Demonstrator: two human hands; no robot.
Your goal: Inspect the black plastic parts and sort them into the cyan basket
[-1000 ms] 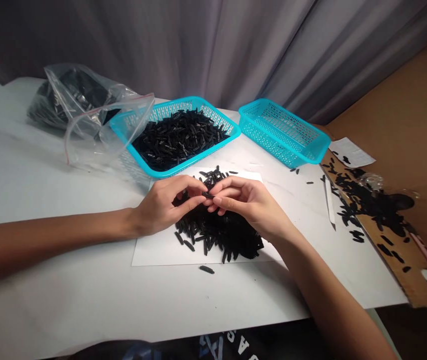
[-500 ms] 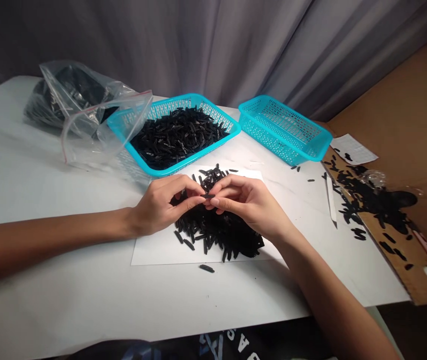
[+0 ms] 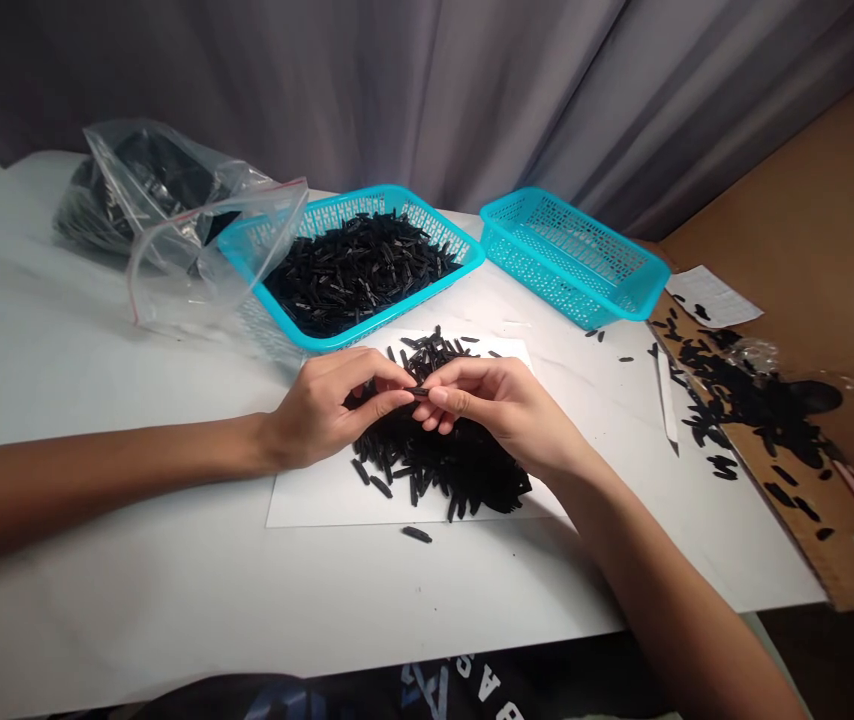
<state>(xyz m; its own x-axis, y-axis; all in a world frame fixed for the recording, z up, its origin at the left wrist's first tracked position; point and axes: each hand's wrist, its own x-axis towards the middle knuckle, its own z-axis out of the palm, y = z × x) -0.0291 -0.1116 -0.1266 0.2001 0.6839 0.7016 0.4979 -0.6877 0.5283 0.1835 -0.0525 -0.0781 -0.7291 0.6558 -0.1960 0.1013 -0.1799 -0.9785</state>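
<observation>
Between my fingertips is a small, narrow black piece (image 3: 417, 392), held level over the pile. My left hand (image 3: 341, 405) pinches its left end with thumb and forefinger. On the other end, my right hand (image 3: 483, 395) closes thumb and forefinger, its other fingers curled below. Beneath both hands, a heap of similar black pieces (image 3: 464, 470) lies on a white sheet of paper (image 3: 314, 505). One loose black piece (image 3: 417, 535) rests on the table just in front of the sheet. What exactly these pieces are I cannot make out.
Behind the heap stands a blue basket (image 3: 389, 325) full of black pieces. A second blue basket (image 3: 577, 270) sits to its right. A clear zip bag (image 3: 172, 220) holding something black lies left. Rightward are a white pencil-like stick (image 3: 665, 400) and scattered black bits (image 3: 757, 400) on cardboard.
My right thumb and fingers have shifted slightly on the black piece, and its lower fingers show more. The whole view has moved a little. My left hand keeps its pinch.
</observation>
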